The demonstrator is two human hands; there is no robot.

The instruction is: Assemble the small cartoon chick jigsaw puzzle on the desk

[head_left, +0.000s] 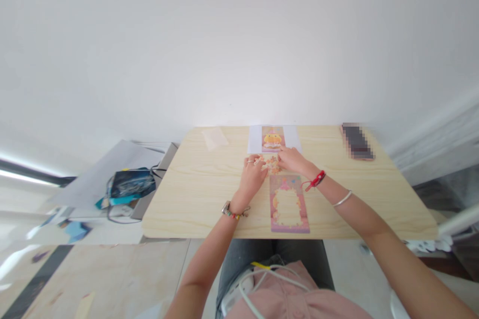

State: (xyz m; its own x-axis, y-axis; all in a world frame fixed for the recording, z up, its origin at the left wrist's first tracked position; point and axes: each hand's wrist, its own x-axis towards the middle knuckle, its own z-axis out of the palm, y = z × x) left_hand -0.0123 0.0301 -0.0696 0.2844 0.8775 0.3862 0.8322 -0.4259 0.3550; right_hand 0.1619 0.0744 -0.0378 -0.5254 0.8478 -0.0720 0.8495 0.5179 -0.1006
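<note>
A small pile of loose jigsaw puzzle pieces [272, 163] lies mid-table between my hands. My left hand [253, 173] is at the pile's left side, fingers bent and apart, fingertips touching the pieces. At the right side, my right hand [294, 160] reaches in with its fingers apart, the index finger near the reference picture. I see no piece held clearly in either hand. Closer to me lies a pink puzzle frame [289, 228]; pieces line its inner edge around an open middle showing the table. Behind the pile sits the reference picture [273, 138], a yellow figure on a white sheet.
A phone-like dark slab [358, 142], blurred out, lies at the table's [202, 194] back right. A pale thin sheet [215, 138] is at the back left. Left of the table, a dark bag [132, 183] and cables sit on a lower surface. The white wall stands behind.
</note>
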